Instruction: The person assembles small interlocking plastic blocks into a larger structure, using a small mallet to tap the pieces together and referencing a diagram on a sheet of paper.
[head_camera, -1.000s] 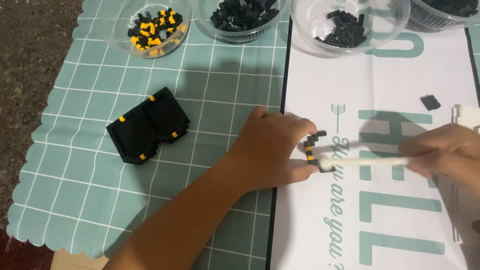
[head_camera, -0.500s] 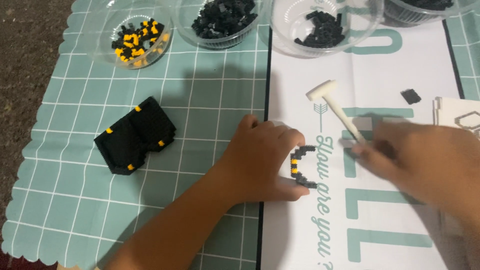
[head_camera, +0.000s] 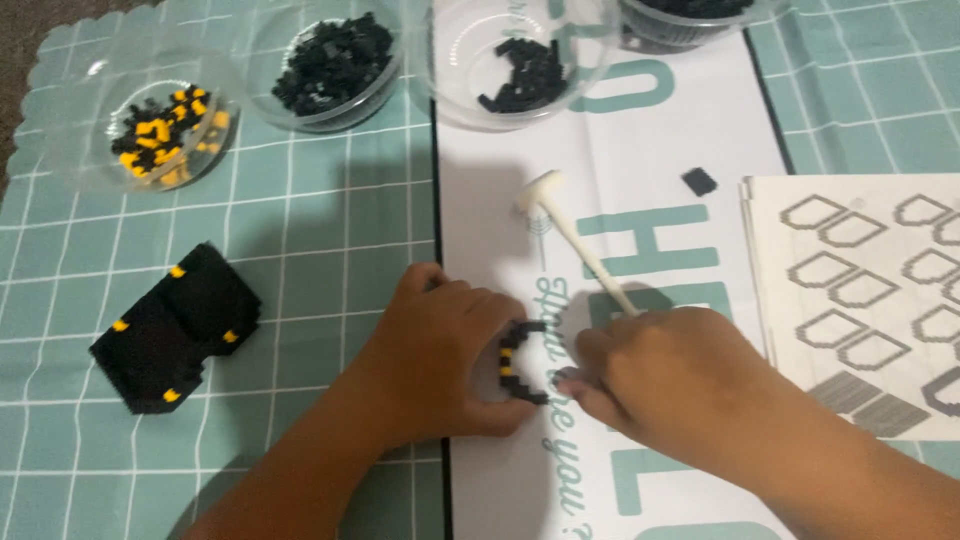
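At the left of the frame a finished black block assembly with yellow studs (head_camera: 175, 328) lay on the green grid mat (head_camera: 300, 250), below a clear bowl of black and yellow bricks (head_camera: 160, 135). At centre, the left hand (head_camera: 440, 360) was closed around a small curved black-and-yellow brick piece (head_camera: 518, 362), pinning it upright on the white printed sheet (head_camera: 640, 160). To its right, the right hand (head_camera: 680, 375) gripped a white plastic mallet (head_camera: 575, 240), fingertips touching the piece. Good practice, in judgement: brace the piece firmly and press squarely. Instruction pages (head_camera: 860, 290) lay far right.
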